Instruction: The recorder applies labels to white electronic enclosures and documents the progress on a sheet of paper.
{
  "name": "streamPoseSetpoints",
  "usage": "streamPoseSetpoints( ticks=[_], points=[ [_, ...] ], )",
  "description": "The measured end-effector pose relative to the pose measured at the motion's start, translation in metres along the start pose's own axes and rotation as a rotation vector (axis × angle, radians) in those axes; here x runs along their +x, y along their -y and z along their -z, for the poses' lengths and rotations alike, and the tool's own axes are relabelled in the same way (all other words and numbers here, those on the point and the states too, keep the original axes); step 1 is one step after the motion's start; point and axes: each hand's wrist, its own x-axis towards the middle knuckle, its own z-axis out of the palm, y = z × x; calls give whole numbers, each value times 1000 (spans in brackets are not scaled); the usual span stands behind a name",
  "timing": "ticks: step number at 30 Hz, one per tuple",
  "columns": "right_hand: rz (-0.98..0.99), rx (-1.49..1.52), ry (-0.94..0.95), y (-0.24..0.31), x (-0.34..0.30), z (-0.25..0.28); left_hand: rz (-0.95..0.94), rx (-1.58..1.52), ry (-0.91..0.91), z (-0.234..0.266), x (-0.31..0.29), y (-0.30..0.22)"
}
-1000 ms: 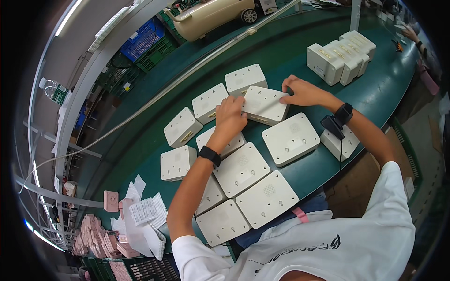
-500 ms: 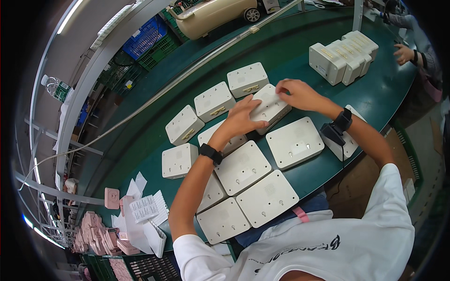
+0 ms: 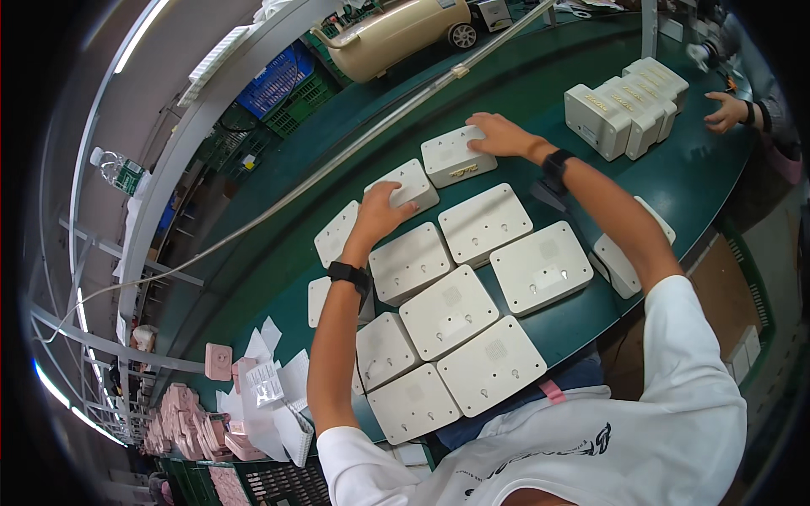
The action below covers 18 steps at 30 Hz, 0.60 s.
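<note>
Head view. White boxes [image 3: 449, 312] lie flat on the green counter [image 3: 666, 181], hole-studded faces up, in slanted rows across the middle of the frame. Left hand [image 3: 381, 211] spread fairly wide, thumb and fingers apart, over the far-row middle box [image 3: 416, 180]. Right hand [image 3: 504, 137] at the right end of the far-row right box [image 3: 451, 152]; touching, but whether it grips, cannot tell.

Progress, by judgement: laying-out looks well along, near boxes sitting close together. Far row sits a gap away from them, uneven. Standing boxes [image 3: 626, 105], upper right, are on edge, gold trim upward, outside the rows; done or waiting, cannot tell. Pink parts [image 3: 181, 422], lower left, lie well apart, untouched.
</note>
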Motion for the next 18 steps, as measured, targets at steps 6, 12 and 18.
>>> streamPoseSetpoints(
  ticks=[6, 12, 18],
  points=[
    [-254, -50, 89, 13, 0, 17, -60, -2, -41, -15, 6, 43],
    [-358, -258, 453, 61, -23, 71, 12, 100, -103, -20, 12, 32],
    [-411, 331, 679, 60, -34, 61, -108, 12, -42, -37, 16, -37]
  ],
)
